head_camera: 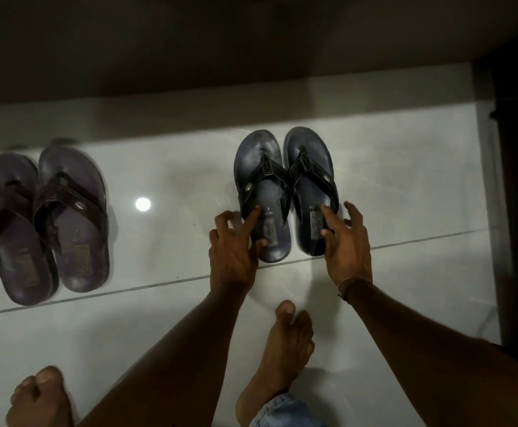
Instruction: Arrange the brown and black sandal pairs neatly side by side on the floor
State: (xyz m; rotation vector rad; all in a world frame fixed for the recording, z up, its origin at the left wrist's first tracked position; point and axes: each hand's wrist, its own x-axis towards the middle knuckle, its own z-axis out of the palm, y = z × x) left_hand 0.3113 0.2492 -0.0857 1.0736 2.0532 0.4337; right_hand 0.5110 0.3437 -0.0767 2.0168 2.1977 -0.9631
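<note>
Two black sandals (pixel 285 192) lay touching at centre right on the glossy floor (pixel 174 180), the brown pair (pixel 43 220) well apart at left. Left hand (pixel 233 251) and right hand (pixel 345 241) rested loosely spread on the heels, gripping nothing. Light, flexible soles should slide easily when pushed there.

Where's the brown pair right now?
In the head view, the brown pair sits on the floor at far left, apart from the black pair.
</note>
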